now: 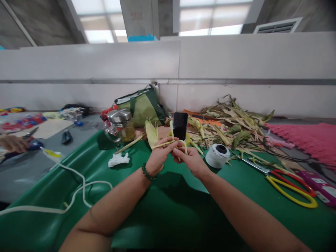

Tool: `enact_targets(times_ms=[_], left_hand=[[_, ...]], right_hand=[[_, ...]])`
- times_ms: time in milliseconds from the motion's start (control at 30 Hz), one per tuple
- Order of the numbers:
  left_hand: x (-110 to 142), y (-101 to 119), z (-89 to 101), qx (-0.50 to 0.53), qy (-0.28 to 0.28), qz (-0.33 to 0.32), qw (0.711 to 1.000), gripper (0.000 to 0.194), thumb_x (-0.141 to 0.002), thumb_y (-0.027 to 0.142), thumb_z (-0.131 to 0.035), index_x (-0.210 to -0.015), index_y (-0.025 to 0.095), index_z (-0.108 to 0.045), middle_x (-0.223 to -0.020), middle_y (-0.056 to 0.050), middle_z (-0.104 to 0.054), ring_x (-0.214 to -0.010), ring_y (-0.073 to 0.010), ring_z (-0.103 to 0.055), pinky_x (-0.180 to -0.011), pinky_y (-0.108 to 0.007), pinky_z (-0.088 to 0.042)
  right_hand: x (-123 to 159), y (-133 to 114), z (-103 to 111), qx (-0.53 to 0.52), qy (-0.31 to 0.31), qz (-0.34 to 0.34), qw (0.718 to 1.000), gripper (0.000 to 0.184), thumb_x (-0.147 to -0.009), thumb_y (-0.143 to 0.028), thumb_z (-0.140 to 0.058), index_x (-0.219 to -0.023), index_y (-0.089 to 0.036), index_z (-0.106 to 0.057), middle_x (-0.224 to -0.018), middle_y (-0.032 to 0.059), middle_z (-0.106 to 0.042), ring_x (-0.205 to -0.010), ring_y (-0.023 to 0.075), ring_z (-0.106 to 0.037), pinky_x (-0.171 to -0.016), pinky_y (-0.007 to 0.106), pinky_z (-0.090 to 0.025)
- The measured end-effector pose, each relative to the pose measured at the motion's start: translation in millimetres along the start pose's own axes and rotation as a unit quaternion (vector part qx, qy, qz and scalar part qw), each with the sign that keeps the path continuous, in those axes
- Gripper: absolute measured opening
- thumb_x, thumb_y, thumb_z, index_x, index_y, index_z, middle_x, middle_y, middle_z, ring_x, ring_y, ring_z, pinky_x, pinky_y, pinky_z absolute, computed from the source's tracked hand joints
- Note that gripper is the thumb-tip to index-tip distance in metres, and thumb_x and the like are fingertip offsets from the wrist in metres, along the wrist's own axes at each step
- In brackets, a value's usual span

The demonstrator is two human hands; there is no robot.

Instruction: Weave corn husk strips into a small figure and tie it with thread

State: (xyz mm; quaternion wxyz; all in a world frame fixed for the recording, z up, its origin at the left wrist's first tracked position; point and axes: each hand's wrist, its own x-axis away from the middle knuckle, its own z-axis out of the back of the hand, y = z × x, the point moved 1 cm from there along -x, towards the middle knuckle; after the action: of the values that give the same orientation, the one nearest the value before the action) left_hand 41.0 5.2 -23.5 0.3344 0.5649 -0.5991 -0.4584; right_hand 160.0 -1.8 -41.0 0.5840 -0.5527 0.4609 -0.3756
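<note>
Pale yellow-green corn husk strips [171,130] cross between my two hands, held above the green table cover. My left hand [160,154], with a dark green bead bracelet at the wrist, pinches the strips, one of them sticking out to the left and one pointing up. Fingers of my right hand [190,158] close on the same strips, where a loop bends over the fingertips. Right behind the hands a dark phone [180,126] stands upright. A broad husk leaf [151,134] lies just left of them. The crossing point is partly hidden by the fingers.
Dried husks [236,120] pile up at the back right. Nearby are a white tape roll [217,156], scissors [291,187], a glass jar [121,127], a crumpled white tissue [118,160], a green bag [144,105] and a white cable [76,190]. Another person's hand [14,143] shows at far left.
</note>
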Motion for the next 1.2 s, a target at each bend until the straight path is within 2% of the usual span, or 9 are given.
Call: enact_targets(times_ms=[167, 300, 400, 500, 633, 767, 900, 1100, 1200], left_hand=[[2, 0, 0.5, -0.046, 0.000, 0.004, 0.999, 0.034, -0.066, 0.037, -0.074, -0.089, 0.012, -0.068, -0.066, -0.002, -0.068, -0.045, -0.0114, -0.056, -0.039, -0.023, -0.044], [-2, 3, 7.8, -0.086, 0.008, -0.026, 0.996, 0.027, -0.066, 0.034, -0.074, -0.082, 0.012, -0.072, -0.068, -0.003, -0.069, -0.059, -0.0134, -0.062, -0.053, -0.024, -0.049], [-7, 6, 13.7, -0.098, 0.004, -0.004, 0.995, 0.030, -0.062, 0.036, -0.077, -0.079, 0.012, -0.072, -0.070, -0.005, -0.071, -0.067, -0.0152, -0.064, -0.058, -0.023, -0.048], [-10, 11, 16.2, -0.088, -0.035, 0.043, 0.995, 0.040, -0.063, 0.044, -0.077, -0.083, 0.010, -0.071, -0.072, -0.007, -0.072, -0.056, -0.0133, -0.060, -0.052, -0.024, -0.047], [-5, 19, 14.0, -0.063, -0.090, 0.091, 0.990, 0.057, -0.074, 0.059, -0.062, -0.097, 0.008, -0.068, -0.073, -0.011, -0.072, -0.048, -0.0135, -0.058, -0.047, -0.027, -0.047], [0, 20, 9.3, -0.098, -0.088, 0.055, 0.990, 0.048, -0.063, 0.042, -0.077, -0.097, 0.010, -0.067, -0.070, -0.005, -0.071, -0.050, -0.0135, -0.059, -0.046, -0.025, -0.046], [-1, 17, 9.9, -0.161, -0.034, -0.012, 0.986, 0.032, -0.064, 0.036, -0.076, -0.085, 0.013, -0.070, -0.072, -0.004, -0.071, -0.060, -0.0147, -0.062, -0.051, -0.024, -0.048], [-11, 20, 19.5, -0.208, -0.044, -0.036, 0.976, 0.023, -0.067, 0.036, -0.073, -0.074, 0.014, -0.070, -0.066, -0.004, -0.070, -0.070, -0.0175, -0.065, -0.070, -0.028, -0.051], [-11, 20, 19.2, -0.215, -0.052, -0.037, 0.974, 0.025, -0.068, 0.035, -0.072, -0.081, 0.014, -0.070, -0.065, -0.003, -0.070, -0.070, -0.0179, -0.066, -0.071, -0.029, -0.052]], right_hand=[[4, -1, -2, 0.048, 0.016, 0.040, 0.998, 0.041, -0.069, -0.051, -0.066, -0.050, -0.017, -0.056, -0.047, -0.0004, -0.052, -0.048, 0.0102, -0.043, -0.051, 0.026, -0.036], [9, 3, -8, 0.109, 0.052, 0.082, 0.989, 0.039, -0.076, -0.042, -0.060, -0.046, -0.018, -0.054, -0.045, -0.0005, -0.051, -0.048, 0.0106, -0.043, -0.051, 0.026, -0.037], [9, 8, -10, 0.126, 0.057, 0.086, 0.987, 0.038, -0.077, -0.042, -0.058, -0.048, -0.018, -0.055, -0.047, -0.0002, -0.052, -0.048, 0.0107, -0.043, -0.050, 0.025, -0.037], [6, 11, -8, 0.105, 0.041, 0.068, 0.991, 0.039, -0.076, -0.047, -0.058, -0.051, -0.018, -0.056, -0.049, 0.0006, -0.054, -0.049, 0.0114, -0.046, -0.050, 0.025, -0.038], [1, 10, -4, 0.061, 0.019, 0.044, 0.997, 0.041, -0.072, -0.055, -0.061, -0.058, -0.017, -0.059, -0.050, 0.0009, -0.054, -0.047, 0.0115, -0.046, -0.048, 0.026, -0.037], [2, 7, -5, 0.059, 0.009, 0.050, 0.997, 0.044, -0.072, -0.057, -0.061, -0.056, -0.016, -0.058, -0.050, 0.0014, -0.054, -0.048, 0.0112, -0.046, -0.048, 0.025, -0.037], [7, 8, -8, 0.078, 0.007, 0.064, 0.995, 0.042, -0.077, -0.055, -0.058, -0.058, -0.016, -0.059, -0.050, 0.0007, -0.054, -0.047, 0.0107, -0.046, -0.048, 0.025, -0.038], [4, -2, 12, 0.270, -0.025, 0.093, 0.958, 0.044, -0.084, -0.050, -0.052, -0.058, -0.016, -0.061, -0.055, 0.0011, -0.059, -0.054, 0.0119, -0.052, -0.051, 0.023, -0.037], [2, -14, 29, 0.344, 0.049, 0.106, 0.932, 0.037, -0.077, -0.052, -0.063, -0.067, -0.017, -0.065, -0.058, 0.0005, -0.061, -0.055, 0.0124, -0.052, -0.051, 0.023, -0.036]])
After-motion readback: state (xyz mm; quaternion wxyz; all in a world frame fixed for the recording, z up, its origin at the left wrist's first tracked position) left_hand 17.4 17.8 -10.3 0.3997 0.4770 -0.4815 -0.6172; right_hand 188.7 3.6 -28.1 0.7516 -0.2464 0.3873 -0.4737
